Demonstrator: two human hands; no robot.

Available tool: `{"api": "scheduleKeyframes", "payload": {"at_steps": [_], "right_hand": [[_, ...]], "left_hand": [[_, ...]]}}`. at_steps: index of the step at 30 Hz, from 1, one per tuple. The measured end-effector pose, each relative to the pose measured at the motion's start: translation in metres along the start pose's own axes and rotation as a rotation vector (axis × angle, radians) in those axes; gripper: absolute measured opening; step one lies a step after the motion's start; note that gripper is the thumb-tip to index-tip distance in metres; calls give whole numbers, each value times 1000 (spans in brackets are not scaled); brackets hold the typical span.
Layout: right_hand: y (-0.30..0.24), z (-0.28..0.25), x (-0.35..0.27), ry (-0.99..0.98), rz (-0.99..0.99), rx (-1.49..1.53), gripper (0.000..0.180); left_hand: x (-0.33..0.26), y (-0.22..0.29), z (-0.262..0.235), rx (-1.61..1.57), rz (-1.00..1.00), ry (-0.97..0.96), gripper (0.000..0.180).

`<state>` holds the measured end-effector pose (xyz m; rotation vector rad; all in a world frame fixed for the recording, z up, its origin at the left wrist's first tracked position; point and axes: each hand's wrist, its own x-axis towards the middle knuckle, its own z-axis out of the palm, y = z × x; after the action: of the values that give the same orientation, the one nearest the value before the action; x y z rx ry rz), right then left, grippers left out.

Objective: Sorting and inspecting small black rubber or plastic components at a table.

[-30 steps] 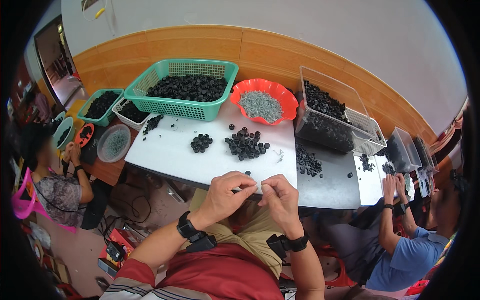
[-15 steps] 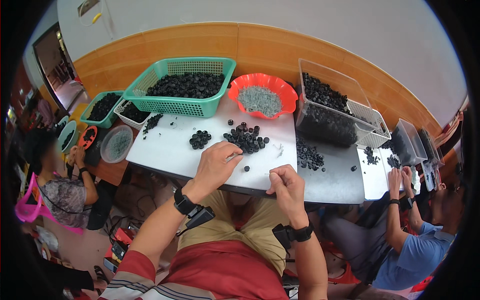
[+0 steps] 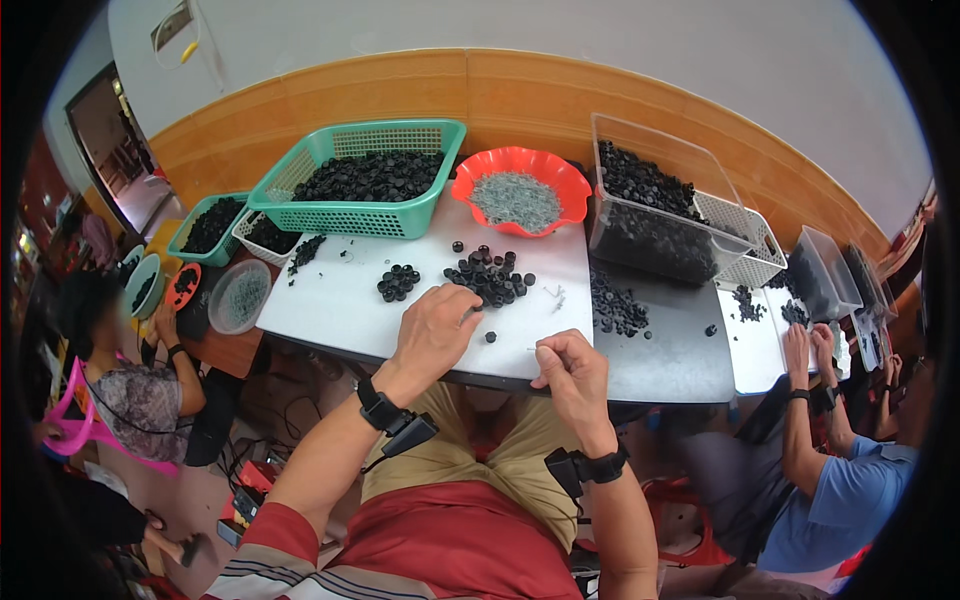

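Observation:
My left hand (image 3: pixel 437 325) is at the near edge of a heap of small black round parts (image 3: pixel 495 278). Its thumb and fingers pinch together, with what looks like a black part at the fingertips, partly hidden. My right hand (image 3: pixel 574 372) is closed near the front edge of the white work surface (image 3: pixel 340 310). A thin pin (image 3: pixel 533 349) pokes out from its fingertips to the left. Between the hands lies a single black part (image 3: pixel 490 337). A smaller cluster of black parts (image 3: pixel 398 282) sits left of the heap. Several loose pins (image 3: pixel 556 297) lie to the right.
Along the back stand a green basket (image 3: pixel 345 215) of black parts, a red scalloped bowl (image 3: pixel 575 195) of pins and a clear bin (image 3: pixel 650 245) of black parts. Loose black parts (image 3: pixel 618 308) cover some of the grey surface. Co-workers sit on both sides.
The view has shifted slightly. Both my hands keep nearly the same place and the same closed grips; the heap and clusters look unchanged.

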<state>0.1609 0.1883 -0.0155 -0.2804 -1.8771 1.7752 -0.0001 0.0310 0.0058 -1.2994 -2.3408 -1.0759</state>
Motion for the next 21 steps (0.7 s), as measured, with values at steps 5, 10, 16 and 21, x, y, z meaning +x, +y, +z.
{"api": "scheduleKeyframes", "payload": {"at_steps": [5,10,16,21], "right_hand": [[-3,-1,-1,-5,-3,-5,12],[-3,0,0,-7,4,-2,12],[-6,4,1,-12,-15,-44,9],[-11,8,4,-40,-90,-138,4]], "left_hand": [[-7,12,-5,-129,-23,-18,18],[-14,14,-8,-102,88,-108,19],[-13,17,-7,-138,15,-155,21],[-20,18,-2,-238,-9,-104,23]]}}
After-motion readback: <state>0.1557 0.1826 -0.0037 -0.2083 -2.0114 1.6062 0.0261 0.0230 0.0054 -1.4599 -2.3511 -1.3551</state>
